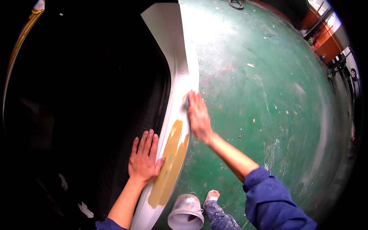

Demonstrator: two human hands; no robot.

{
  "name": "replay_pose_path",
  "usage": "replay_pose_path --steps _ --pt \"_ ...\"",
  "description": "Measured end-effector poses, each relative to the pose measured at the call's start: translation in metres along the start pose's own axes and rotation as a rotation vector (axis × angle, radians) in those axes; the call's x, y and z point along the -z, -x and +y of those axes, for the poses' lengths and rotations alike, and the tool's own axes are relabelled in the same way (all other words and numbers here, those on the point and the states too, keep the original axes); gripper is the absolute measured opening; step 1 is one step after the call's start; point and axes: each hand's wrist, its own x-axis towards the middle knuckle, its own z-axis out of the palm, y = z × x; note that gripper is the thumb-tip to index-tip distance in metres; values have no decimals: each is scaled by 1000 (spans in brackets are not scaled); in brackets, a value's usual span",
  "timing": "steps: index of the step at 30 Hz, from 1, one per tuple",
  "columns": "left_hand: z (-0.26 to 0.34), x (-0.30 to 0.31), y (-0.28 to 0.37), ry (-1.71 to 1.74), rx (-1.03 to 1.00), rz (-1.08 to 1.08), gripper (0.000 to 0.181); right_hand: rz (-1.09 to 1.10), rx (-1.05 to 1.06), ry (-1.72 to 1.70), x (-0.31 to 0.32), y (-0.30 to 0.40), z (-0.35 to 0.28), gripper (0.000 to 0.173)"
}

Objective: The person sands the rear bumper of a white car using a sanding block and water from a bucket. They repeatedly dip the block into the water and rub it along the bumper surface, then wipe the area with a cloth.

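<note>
A white painted vehicle sill panel point(178, 89) runs down the middle of the view, curving towards the bottom. Tan filler patches point(166, 175) cover part of its lower stretch. My left hand point(145, 162) lies flat with fingers extended over the dark inner side of the sill, its thumb reaching over the edge of the filler. Farther up, my right hand point(199, 119) presses along the panel's outer edge. A small grey pad point(187, 102), possibly a sanding pad, sits under its fingers; most of it is hidden. Another small tan spot shows beside the pad.
A whitish bucket point(187, 198) stands upright on the green floor point(244, 95), next to a sandalled foot point(213, 195). Orange equipment point(329, 43) stands at the far right. A dark coiled hose or cable point(236, 4) lies at the top. The left side is very dark.
</note>
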Motion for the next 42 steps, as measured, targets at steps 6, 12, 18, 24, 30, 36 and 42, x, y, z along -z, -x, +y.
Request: replay_pose_path --steps 6,12,18,24,30,36,42 --pt "6 3 -11 -29 -21 18 76 54 3 135 27 -53 38 57" --pt "2 1 2 -17 4 34 79 -65 133 104 13 22 4 58" --pt "3 1 -5 -17 -2 -5 78 32 61 64 17 -35 15 55" --pt "3 0 -5 -30 -23 16 79 42 120 106 30 -74 33 55" --pt "1 1 1 -34 -10 10 79 -32 137 125 23 -43 28 56" --pt "2 -2 -4 -53 -12 -14 79 21 207 57 28 -74 38 55" --pt "2 -1 -2 -43 -20 3 78 -18 282 353 44 -88 25 50"
